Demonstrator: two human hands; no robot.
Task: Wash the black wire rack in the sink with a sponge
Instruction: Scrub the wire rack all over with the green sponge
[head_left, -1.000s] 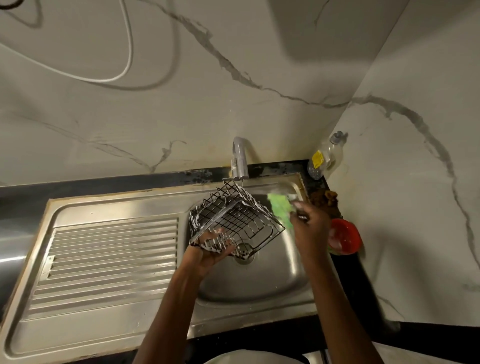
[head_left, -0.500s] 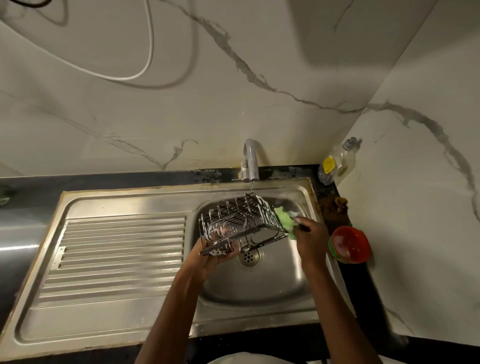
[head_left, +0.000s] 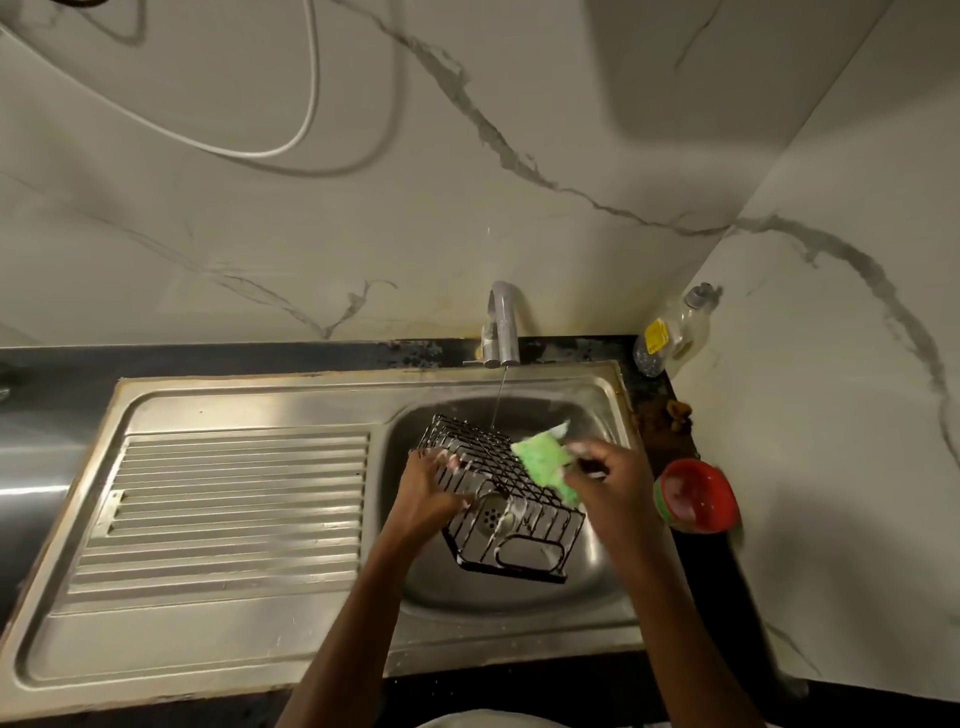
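Observation:
The black wire rack hangs tilted over the steel sink basin, above the drain. My left hand grips its left side, fingers curled round the wires. My right hand holds a green sponge and presses it against the rack's upper right edge. A thin stream of water falls from the tap onto the rack's far corner.
A ribbed steel drainboard lies left of the basin. On the dark counter to the right stand a red bowl, a brown clump and a clear soap bottle in the corner. Marble walls close off the back and right.
The rack has turned in my left hand, its end panel now facing me and lower. My right hand has brought the sponge from the rack's right end onto its top edge.

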